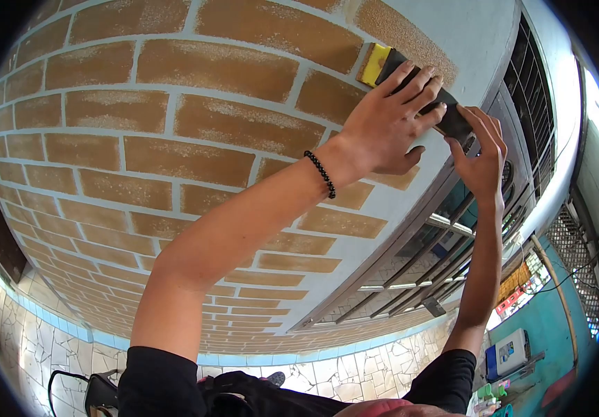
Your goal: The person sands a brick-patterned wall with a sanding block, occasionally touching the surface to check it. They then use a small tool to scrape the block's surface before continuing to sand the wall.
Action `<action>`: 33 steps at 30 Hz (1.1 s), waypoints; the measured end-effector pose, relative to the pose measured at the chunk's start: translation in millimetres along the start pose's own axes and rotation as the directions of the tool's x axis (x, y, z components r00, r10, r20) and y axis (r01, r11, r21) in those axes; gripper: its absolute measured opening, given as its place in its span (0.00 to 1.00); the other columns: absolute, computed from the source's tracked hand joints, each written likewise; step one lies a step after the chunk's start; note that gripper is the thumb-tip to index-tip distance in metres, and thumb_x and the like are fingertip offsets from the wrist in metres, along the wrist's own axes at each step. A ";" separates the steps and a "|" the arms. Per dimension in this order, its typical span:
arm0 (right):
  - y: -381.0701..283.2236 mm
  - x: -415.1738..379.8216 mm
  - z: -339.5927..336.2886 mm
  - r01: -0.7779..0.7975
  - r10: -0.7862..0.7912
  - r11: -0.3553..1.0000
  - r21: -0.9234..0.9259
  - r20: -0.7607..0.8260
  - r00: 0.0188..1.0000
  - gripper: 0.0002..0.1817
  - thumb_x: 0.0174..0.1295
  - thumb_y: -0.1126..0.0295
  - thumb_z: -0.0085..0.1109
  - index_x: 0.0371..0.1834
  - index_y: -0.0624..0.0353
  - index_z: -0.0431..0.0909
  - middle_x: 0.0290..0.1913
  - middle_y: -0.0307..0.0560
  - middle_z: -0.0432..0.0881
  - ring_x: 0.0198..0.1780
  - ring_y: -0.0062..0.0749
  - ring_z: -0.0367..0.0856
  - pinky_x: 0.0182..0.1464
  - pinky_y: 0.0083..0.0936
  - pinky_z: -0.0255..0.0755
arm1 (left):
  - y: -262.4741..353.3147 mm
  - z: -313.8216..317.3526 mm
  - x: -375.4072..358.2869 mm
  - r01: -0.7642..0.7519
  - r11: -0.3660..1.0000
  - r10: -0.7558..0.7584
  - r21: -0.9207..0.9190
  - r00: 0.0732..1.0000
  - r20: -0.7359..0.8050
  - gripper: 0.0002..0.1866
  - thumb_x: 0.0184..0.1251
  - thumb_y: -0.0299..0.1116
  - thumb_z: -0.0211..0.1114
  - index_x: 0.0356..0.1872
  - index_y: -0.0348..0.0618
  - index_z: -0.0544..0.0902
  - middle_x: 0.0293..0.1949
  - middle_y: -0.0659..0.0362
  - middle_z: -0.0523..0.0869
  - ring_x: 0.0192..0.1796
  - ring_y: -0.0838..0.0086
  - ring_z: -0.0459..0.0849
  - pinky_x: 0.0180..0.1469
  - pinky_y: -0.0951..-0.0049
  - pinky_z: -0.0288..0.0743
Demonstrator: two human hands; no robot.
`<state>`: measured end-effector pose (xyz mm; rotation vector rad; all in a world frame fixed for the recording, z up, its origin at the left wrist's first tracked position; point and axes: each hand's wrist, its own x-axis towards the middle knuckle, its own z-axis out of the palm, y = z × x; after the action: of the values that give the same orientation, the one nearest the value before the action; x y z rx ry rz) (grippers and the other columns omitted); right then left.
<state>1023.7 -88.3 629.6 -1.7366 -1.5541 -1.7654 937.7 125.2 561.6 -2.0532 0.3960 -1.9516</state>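
A long block with a black back and a yellow sponge (376, 66) edge rests against the wall, tilted down to the right. My left hand (390, 125), with a dark bead bracelet at the wrist, lies over the black back, its fingers spread and pressing on it. The thumb hangs apart from the block. At the lower right end, my right hand (481, 153) grips the block between thumb and fingers. Part of the block is hidden under my left fingers. Around it, the wall (230, 66) carries brown brick shapes with pale grey lines; one speckled brick shape (403, 35) lies just above the block.
A window with bars (410, 264) is set in the wall below my right hand. Farther right are another grille (532, 104) and a teal wall (549, 320) with a white and blue container (511, 354). The floor (376, 354) is broken pale tile. A dark chair-like object (101, 393) stands lower left.
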 end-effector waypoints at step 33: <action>22.6 -17.9 13.4 0.067 -0.071 0.997 -0.045 -0.101 0.992 0.27 0.55 0.71 0.80 0.61 0.46 0.87 0.63 0.41 0.87 0.64 0.36 0.85 0.67 0.34 0.78 | -26.8 16.3 -5.3 -0.141 0.982 0.147 -0.126 0.988 0.039 0.41 0.66 0.39 0.62 0.82 0.49 0.62 0.84 0.45 0.52 0.87 0.55 0.43 0.87 0.49 0.33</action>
<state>1053.8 -96.3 622.9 -1.6011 -1.5638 -1.9008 953.9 152.2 566.3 -2.0775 0.6509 -1.8311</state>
